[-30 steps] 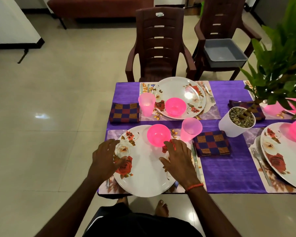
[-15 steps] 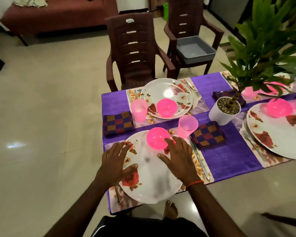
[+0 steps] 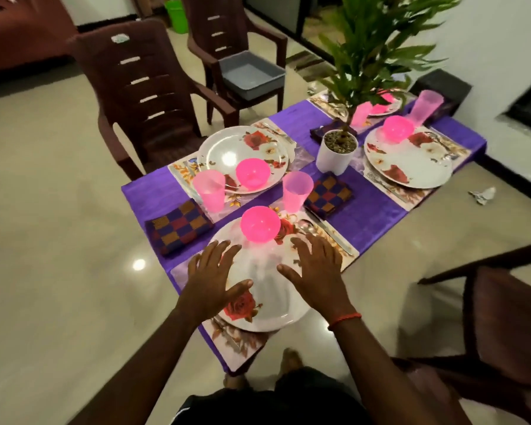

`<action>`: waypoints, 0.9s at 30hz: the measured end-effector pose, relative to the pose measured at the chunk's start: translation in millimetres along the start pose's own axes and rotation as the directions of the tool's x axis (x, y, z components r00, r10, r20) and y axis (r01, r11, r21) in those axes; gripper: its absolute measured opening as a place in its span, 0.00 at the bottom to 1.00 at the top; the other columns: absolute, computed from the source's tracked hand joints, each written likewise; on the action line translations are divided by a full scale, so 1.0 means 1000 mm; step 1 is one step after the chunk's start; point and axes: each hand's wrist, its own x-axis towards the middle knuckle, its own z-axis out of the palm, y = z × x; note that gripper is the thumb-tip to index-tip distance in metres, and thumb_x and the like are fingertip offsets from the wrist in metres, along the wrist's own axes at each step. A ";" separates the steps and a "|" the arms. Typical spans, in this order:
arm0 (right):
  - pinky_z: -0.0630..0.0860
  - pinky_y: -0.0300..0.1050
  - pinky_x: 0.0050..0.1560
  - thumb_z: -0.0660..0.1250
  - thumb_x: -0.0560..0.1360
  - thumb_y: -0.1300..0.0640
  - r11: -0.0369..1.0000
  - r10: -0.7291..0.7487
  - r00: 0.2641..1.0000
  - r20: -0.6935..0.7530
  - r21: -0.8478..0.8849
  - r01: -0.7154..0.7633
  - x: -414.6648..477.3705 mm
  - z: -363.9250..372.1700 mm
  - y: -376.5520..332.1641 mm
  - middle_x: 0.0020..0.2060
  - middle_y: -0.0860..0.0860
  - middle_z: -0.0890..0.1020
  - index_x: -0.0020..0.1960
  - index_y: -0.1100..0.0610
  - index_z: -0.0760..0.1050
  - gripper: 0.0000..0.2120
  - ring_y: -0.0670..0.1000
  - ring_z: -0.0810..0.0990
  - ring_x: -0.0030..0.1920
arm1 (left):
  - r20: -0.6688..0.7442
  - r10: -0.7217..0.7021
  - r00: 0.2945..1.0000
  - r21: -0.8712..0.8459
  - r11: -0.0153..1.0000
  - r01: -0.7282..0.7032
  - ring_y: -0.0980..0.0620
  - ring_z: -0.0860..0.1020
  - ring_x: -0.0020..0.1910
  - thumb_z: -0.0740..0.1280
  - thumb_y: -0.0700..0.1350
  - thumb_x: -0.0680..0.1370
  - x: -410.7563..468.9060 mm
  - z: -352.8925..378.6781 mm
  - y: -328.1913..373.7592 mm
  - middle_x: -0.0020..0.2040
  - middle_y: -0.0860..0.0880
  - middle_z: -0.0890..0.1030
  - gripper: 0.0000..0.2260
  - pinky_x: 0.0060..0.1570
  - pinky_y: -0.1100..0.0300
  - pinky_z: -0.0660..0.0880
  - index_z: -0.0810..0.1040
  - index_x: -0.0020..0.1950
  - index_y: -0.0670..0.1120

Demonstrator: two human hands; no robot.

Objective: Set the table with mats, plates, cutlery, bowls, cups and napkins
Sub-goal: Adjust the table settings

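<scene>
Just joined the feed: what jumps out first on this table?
The bright pink bowl sits at the far edge of the nearest floral plate, with the left hand and right hand spread open over that plate. Behind, a leafy plant in a white pot stands mid-table on the purple cloth.

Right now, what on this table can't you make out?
All from the head view:
- Far corner plate: mostly hidden by the plant leaves.
- Near plate: whether the left hand and right hand touch it or hover is unclear.
- Right chair: cut off by the frame edge.
- Chair sticker: too small to read.
</scene>
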 end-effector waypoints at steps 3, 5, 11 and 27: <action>0.62 0.62 0.71 0.50 0.74 0.27 0.998 0.058 0.998 -0.005 -0.038 -0.058 -0.025 -0.006 0.004 0.72 0.55 0.70 0.73 0.47 0.68 0.36 0.60 0.64 0.74 | -0.002 0.048 0.999 0.006 0.999 -0.048 0.47 0.52 0.82 0.49 0.78 0.74 0.001 0.003 0.011 0.83 0.52 0.57 0.41 0.77 0.36 0.52 0.57 0.81 0.58; 0.61 0.60 0.71 0.49 0.73 0.26 0.994 0.089 0.996 -0.002 -0.056 -0.089 -0.043 -0.009 0.009 0.72 0.54 0.69 0.73 0.47 0.67 0.37 0.58 0.64 0.74 | -0.009 0.081 0.997 0.010 0.997 -0.081 0.47 0.53 0.82 0.47 0.80 0.73 -0.001 0.008 0.021 0.82 0.51 0.58 0.42 0.76 0.35 0.53 0.58 0.81 0.57; 0.56 0.57 0.74 0.61 0.75 0.30 0.985 0.169 0.986 0.001 -0.037 -0.169 -0.093 -0.014 0.018 0.75 0.53 0.66 0.75 0.47 0.66 0.33 0.57 0.60 0.76 | 0.025 0.160 0.987 0.066 0.985 -0.162 0.47 0.52 0.82 0.50 0.78 0.74 -0.016 0.019 0.052 0.83 0.52 0.56 0.40 0.77 0.37 0.49 0.56 0.81 0.58; 0.58 0.55 0.71 0.57 0.75 0.30 0.955 0.297 0.943 -0.150 0.039 -0.294 -0.232 -0.014 0.040 0.72 0.52 0.69 0.73 0.46 0.67 0.32 0.55 0.61 0.74 | 0.066 0.308 0.949 0.171 0.934 -0.314 0.47 0.52 0.82 0.46 0.78 0.74 -0.106 0.023 0.118 0.83 0.52 0.56 0.40 0.75 0.36 0.57 0.54 0.81 0.58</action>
